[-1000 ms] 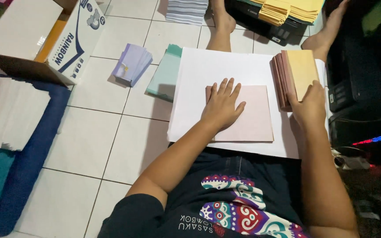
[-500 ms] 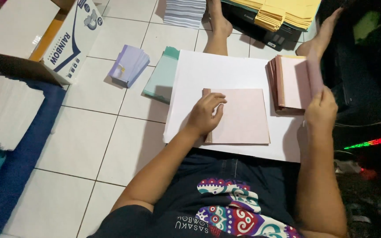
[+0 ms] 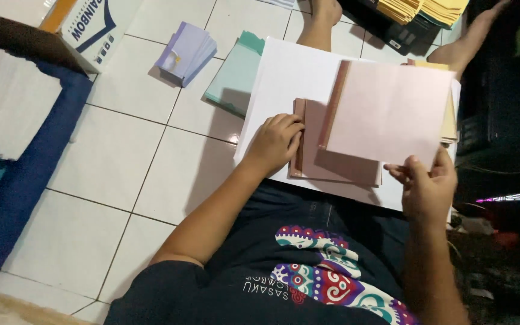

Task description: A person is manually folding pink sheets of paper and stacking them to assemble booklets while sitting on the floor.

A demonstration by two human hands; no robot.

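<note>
1. My right hand (image 3: 427, 191) pinches the near edge of a pink sheet (image 3: 389, 114) between thumb and fingers, holding it raised and tilted over the small pink stack (image 3: 332, 157) on the large white sheet (image 3: 284, 78) in front of my lap.

2. My left hand (image 3: 275, 142) rests on the stack's left edge, fingers curled and pressed together along the darker folded strip there, pinning the pile.

3. To land it well, I judge the raised sheet should come down flat with its left fold meeting the stack's fold under my left fingers; let go on the right only once the edges agree, or the pile may skew.

4. Beneath and to the right of the raised sheet, a yellowish pile (image 3: 448, 117) peeks out, mostly hidden; how much it holds I cannot tell.

5. Left of the white sheet lies a mint-green pile (image 3: 235, 75) on the floor tiles (image 3: 133, 162), and farther left a lavender bundle (image 3: 186, 53), well apart from the pink stack.

6. Containers: a dark tray (image 3: 392, 33) at the top carries yellow envelopes or papers (image 3: 422, 9). A cardboard box (image 3: 91, 27) at top left shows only its printed side; its contents are out of sight.

7. At the far left, a white paper stack (image 3: 7, 99) lies on a blue mat (image 3: 37, 180).
</note>
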